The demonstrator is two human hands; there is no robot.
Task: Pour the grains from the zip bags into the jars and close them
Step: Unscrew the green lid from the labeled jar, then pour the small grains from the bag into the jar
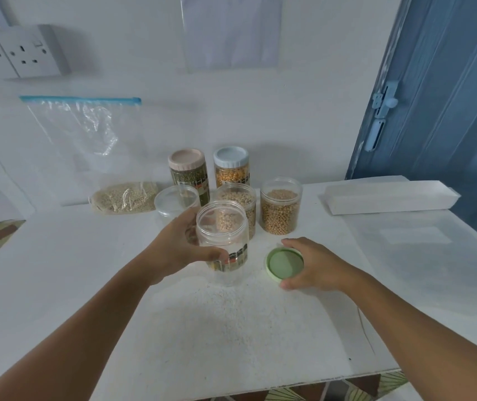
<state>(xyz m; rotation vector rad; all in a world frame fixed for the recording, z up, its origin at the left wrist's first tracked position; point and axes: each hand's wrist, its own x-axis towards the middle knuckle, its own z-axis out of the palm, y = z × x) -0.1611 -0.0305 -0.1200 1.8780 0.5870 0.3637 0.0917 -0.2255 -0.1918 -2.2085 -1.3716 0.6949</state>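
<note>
An empty clear jar (222, 235) with no lid stands mid-table, and my left hand (182, 244) grips it round its left side. To its right, my right hand (315, 266) holds a green lid (283, 264) at the table surface, fingers curled round its edge. A zip bag (121, 195) with pale grains in its bottom leans against the wall at the back left, its blue zip strip at the top.
Behind the empty jar stand a lidless jar of pale beans (238, 201), a lidless jar of brown grains (280, 209), another empty clear jar (175, 202), a pink-lidded jar (188, 172) and a blue-lidded jar (231, 167). A white box (390, 196) lies at the right. Table edge near.
</note>
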